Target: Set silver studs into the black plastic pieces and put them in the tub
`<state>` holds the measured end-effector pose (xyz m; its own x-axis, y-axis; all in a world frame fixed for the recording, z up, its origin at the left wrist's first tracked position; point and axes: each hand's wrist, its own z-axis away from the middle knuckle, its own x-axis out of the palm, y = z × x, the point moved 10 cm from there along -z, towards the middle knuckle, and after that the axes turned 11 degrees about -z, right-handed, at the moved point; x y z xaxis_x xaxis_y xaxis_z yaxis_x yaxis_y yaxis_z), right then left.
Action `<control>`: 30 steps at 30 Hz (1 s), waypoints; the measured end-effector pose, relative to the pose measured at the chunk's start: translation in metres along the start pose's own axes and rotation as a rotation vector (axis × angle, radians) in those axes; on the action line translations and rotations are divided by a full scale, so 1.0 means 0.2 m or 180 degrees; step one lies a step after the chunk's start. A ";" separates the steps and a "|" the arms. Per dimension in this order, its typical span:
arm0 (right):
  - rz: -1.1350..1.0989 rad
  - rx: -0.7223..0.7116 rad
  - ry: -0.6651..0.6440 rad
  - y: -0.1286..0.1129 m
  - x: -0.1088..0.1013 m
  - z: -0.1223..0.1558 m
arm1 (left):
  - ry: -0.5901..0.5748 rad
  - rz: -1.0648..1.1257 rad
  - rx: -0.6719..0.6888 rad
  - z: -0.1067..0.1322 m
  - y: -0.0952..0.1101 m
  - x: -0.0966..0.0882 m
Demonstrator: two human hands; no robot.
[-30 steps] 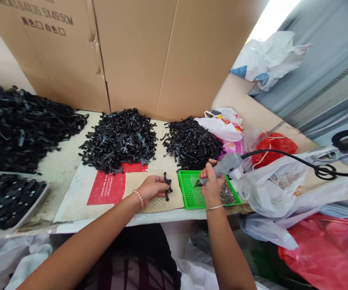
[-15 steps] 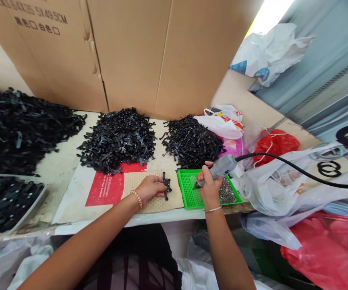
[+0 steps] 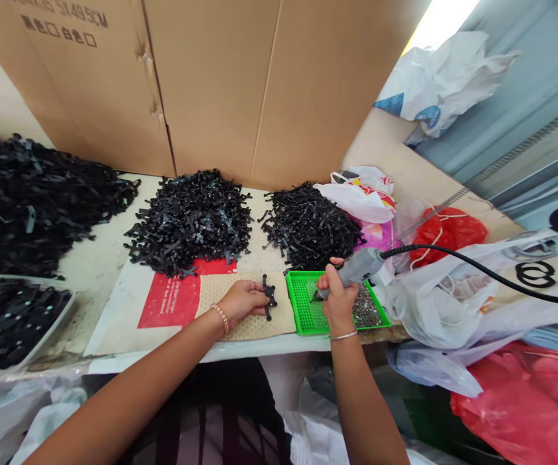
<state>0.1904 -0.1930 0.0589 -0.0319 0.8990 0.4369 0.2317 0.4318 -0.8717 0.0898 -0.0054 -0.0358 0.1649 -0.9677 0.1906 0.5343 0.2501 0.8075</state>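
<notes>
My left hand pinches a small black plastic bracket over a tan textured mat. The bracket has arms with round ends. My right hand is wrapped round a grey electric screwdriver, its cable running off to the right. The driver's tip points down into a green perforated tray. Many small metal screws lie in the tray's right part, partly behind my right wrist. Whether a screw sits on the tip is too small to tell.
Behind the mat are black part heaps, one in the middle and one on the right. A larger heap and a white bin of black parts stand left. A cardboard box walls the back; plastic bags crowd the right.
The view has shifted slightly. Both hands keep their grips, and the screwdriver tip stays over the green tray with hardly any movement.
</notes>
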 end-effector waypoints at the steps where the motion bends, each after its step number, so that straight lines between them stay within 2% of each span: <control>1: 0.0005 -0.0004 0.0003 0.00 0.00 0.00 | -0.0012 -0.0004 0.0005 0.00 0.00 0.00; 11: 0.0081 0.0020 -0.0033 0.01 0.00 0.00 | 0.0051 0.0044 -0.0045 0.00 -0.01 0.00; 16: 0.0074 -0.0021 -0.0005 0.01 -0.02 0.01 | -0.0032 0.0114 -0.0001 0.01 0.01 0.01; 20: -0.0011 -0.0191 0.0040 -0.06 0.00 0.01 | -0.0072 0.0130 0.0035 0.01 0.01 0.02; 22: -0.0217 -0.0313 0.0145 -0.12 0.04 0.02 | -0.0071 0.0115 0.0037 0.00 0.00 0.02; 25: -0.0548 -0.0278 0.0131 -0.17 0.17 0.04 | -0.0047 0.0117 0.0057 -0.01 0.00 0.02; 28: -0.0743 0.0050 -0.0094 -0.11 0.33 0.09 | -0.0078 0.0180 0.0102 -0.01 0.01 0.02; 30: -0.0810 0.0216 -0.0164 -0.04 0.41 0.12 | -0.0073 0.0221 0.0113 -0.01 0.01 0.02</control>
<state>0.1625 -0.1219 0.0967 -0.1305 0.7625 0.6336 0.1443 0.6469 -0.7488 0.0927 -0.0095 -0.0341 0.1813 -0.9487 0.2591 0.4925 0.3156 0.8110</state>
